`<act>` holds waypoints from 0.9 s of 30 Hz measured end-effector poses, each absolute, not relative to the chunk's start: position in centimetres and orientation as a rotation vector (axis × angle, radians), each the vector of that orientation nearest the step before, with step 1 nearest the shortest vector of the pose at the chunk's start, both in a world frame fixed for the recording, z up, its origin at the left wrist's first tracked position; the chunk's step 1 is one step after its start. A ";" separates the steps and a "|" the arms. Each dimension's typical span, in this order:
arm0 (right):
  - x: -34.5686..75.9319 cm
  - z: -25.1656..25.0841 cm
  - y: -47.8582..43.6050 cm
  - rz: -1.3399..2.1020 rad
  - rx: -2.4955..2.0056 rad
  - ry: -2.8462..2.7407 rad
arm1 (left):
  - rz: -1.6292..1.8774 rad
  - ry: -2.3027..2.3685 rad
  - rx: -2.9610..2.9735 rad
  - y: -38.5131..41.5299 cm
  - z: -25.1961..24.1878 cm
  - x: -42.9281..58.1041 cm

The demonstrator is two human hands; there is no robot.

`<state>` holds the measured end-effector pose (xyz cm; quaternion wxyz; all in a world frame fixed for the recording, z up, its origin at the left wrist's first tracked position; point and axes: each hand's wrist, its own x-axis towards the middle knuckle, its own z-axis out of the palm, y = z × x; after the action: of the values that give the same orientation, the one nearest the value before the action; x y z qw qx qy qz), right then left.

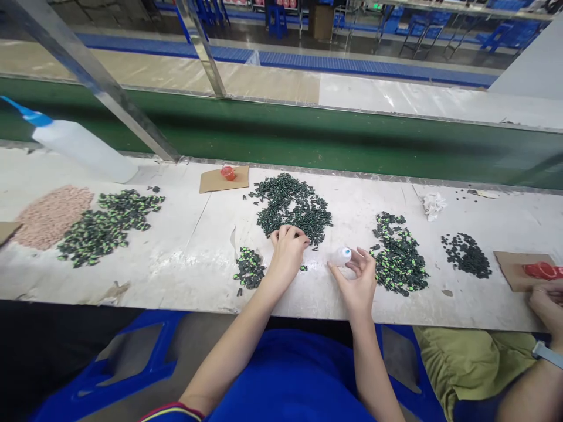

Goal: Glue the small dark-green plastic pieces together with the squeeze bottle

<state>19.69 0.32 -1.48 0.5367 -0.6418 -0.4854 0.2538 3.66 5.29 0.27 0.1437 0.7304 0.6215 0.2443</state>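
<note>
My left hand (pixel 288 252) reaches the near edge of a heap of small dark green pieces (pixel 299 205), fingers bent and drawn together. What they pinch, if anything, is too small to make out. In my right hand (pixel 358 278) is a small white squeeze bottle (pixel 339 256) with a blue tip, held between thumb and fingers just above the table. A single dark piece with a green spot (pixel 303 268) lies between my hands. Left of my left wrist is a small pile of dark pieces with bright green spots (pixel 248 268).
More green-spotted pieces (pixel 401 258) lie to the right, beside a dark pile (pixel 468 255). Leftward are pink pieces (pixel 57 214), another spotted pile (pixel 103 228) and a large white bottle (pixel 85 146). A red cap (pixel 228 173) sits on cardboard (pixel 209 182). A co-worker's hand (pixel 548 305) is far right.
</note>
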 end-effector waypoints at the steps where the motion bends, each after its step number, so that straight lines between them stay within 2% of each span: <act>1: 19.6 -1.4 -0.1 0.522 -1.514 -1.179 | 0.705 1.788 2.120 5.3 0.1 3.7; 4: 19.2 -1.0 -1.5 0.268 -1.444 -1.273 | 0.708 1.776 2.166 5.1 -0.1 3.6; 6: 18.7 -0.6 -2.3 0.232 -1.382 -1.372 | 0.701 1.782 2.176 4.7 0.2 3.5; 12: 17.7 -0.1 -2.6 0.487 -1.363 -1.461 | 0.660 1.741 2.222 4.0 1.3 4.2; 20: 17.0 -1.0 -2.4 0.910 -1.487 -1.214 | 0.682 1.635 2.298 3.6 0.6 4.3; 27: 16.2 -1.3 -1.8 1.195 -1.361 -0.922 | 0.758 1.373 2.370 1.1 0.8 2.6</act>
<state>16.17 -1.82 -1.34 0.5264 -0.5694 -0.3857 0.4999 2.63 1.07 0.84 0.1490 0.8247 0.4778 0.2636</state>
